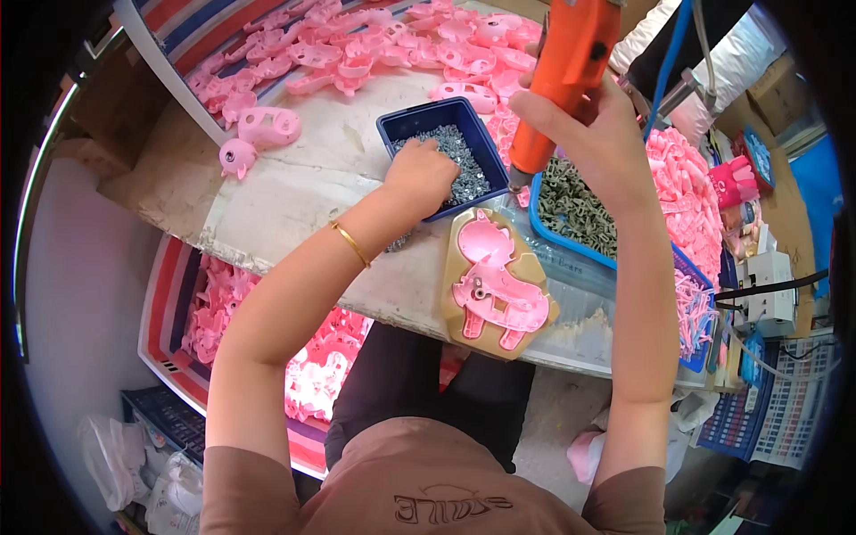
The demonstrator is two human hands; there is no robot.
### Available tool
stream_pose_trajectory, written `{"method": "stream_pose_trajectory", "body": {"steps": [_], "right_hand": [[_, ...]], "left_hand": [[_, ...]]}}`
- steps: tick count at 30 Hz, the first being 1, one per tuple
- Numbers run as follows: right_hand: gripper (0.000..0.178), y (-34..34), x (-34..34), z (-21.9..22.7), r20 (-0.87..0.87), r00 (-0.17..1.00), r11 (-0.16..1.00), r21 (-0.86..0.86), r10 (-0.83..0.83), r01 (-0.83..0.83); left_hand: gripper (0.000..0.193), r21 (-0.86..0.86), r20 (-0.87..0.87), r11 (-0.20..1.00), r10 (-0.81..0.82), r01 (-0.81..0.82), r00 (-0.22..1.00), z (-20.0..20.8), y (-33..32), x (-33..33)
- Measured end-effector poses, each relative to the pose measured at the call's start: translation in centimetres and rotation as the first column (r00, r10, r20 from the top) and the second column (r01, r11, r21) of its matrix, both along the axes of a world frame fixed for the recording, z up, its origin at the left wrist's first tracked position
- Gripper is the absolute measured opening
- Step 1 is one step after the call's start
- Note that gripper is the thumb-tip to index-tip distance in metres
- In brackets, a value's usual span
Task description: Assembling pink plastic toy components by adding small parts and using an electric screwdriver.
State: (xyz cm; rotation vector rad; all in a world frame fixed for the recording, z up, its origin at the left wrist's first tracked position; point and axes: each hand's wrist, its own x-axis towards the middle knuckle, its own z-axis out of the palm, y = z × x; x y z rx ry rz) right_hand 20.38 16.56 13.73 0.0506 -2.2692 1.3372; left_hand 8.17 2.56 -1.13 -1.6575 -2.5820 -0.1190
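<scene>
The left hand (419, 174) reaches into the blue tray (397, 125) of screws (464, 165), fingers curled among them; best to pinch one only. Below lies the pink toy (495, 285) in its jig (539, 267). The right hand (597, 125) grips the orange screwdriver (562, 80), which should stay upright.

An orange power screwdriver (566, 76) stands nearly upright in the right hand's (593, 134) grip, tip down. A dark blue tray (392, 125) of small grey screws (464, 165) lies under the left hand (419, 174), whose fingers dip into them.

Left hand (421, 174) reaches forward, fingers curled downward, while the raised right hand (590, 132) holds a closed grip.
</scene>
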Motion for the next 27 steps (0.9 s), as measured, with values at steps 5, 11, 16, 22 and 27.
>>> {"method": "stream_pose_trajectory", "body": {"steps": [5, 11, 16, 22, 27], "right_hand": [[0.055, 0.7, 1.3, 0.6, 0.168, 0.985, 1.000, -0.004, -0.030, 0.031], [0.049, 1.0, 2.0, 0.0, 0.190, 0.981, 0.998, -0.050, 0.034, -0.025], [0.043, 0.7, 2.6, -1.0, 0.217, 0.975, 0.998, -0.039, 0.056, -0.049], [0.038, -2.8, 4.5, -2.1, -0.050, 0.974, 0.875, -0.432, 0.219, -0.219], [0.032, -3.4, 5.2, -3.6, -0.122, 0.976, 0.804, -0.553, 0.180, -0.217]], "left_hand": [[0.020, 0.183, -0.024, 0.983, -0.017, 0.021, 1.000, -0.2, -0.6, -0.2], [0.023, 0.154, -0.044, 0.988, 0.015, -0.008, 0.999, 0.7, -1.3, 0.6], [0.018, 0.215, -0.134, 0.958, -0.164, 0.191, 0.977, 1.6, -2.2, 4.3], [0.018, 0.489, 0.279, 0.863, -0.292, 0.127, 0.915, 1.7, -2.9, 9.4], [0.016, 0.505, 0.381, 0.855, -0.343, 0.117, 0.859, 2.1, -3.1, 10.7]]}}
